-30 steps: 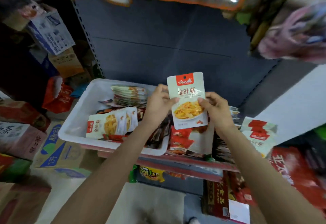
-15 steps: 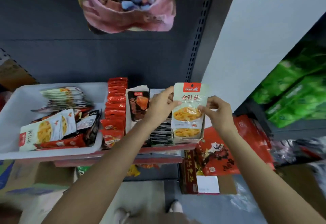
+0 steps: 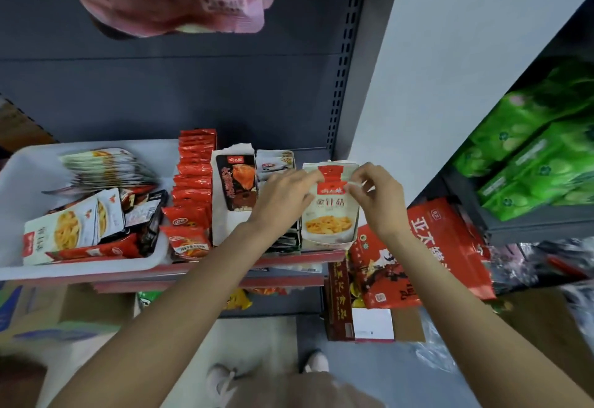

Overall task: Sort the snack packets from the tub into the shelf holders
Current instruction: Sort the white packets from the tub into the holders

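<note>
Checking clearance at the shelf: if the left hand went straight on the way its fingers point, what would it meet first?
The left hand points right, fingertips already at the top of the packet in the holder; beyond it, probably the right hand, though depth is unclear.

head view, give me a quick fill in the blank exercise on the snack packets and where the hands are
1. Both hands, left hand and right hand, hold the top of a white packet with a ____ header.
2. That mushroom packet sits in the ____ most shelf holder.
3. The white tub stands to the ____ of the red packet row.

Missing: red; right; left
</note>
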Demonstrator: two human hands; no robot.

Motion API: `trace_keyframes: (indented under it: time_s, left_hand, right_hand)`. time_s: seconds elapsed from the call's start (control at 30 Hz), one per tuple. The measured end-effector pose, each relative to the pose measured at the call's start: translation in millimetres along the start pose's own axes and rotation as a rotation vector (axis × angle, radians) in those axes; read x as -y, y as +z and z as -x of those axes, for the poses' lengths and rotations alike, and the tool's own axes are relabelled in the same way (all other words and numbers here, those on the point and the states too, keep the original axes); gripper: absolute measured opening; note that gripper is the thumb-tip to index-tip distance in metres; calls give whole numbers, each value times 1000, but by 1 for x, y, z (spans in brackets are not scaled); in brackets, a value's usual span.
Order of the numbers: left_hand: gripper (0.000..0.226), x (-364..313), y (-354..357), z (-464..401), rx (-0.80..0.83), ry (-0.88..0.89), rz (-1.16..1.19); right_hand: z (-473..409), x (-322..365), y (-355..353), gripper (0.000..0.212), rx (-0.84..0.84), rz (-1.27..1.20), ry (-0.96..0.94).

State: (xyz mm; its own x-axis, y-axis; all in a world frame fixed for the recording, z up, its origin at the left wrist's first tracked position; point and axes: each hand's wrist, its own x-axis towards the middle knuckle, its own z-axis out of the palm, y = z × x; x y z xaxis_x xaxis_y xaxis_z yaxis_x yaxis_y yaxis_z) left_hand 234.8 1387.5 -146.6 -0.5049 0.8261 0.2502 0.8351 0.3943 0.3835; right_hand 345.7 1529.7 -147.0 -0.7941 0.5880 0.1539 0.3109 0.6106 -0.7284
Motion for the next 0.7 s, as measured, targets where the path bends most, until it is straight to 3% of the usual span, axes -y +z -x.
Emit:
trace_keyframes:
  time_s: [0.07,0.17,0.33,0.43,0.57,0.7]
  left_hand:
    - [26,2,6,3,55,-9,-83]
    - [26,4,6,4,13,-4,-58]
    - [24,24,-18,4,-122,-97,176]
    - [17,53,-39,20,-245,-184,284]
    - [9,104,-73,59,-372,-425,303]
    - [15,173,-107,112,-372,-746,265]
  right_hand:
    - [0,1,3,12,93,131,-38]
    - [-3,5,6,10,113,261,-60]
    - [-3,38,21,19,67,208,-133]
    - [-5,73,46,22,133,179,-207]
    - [-7,126,101,24,270,162,-304]
    - [-3,185,174,29,412,156,-381]
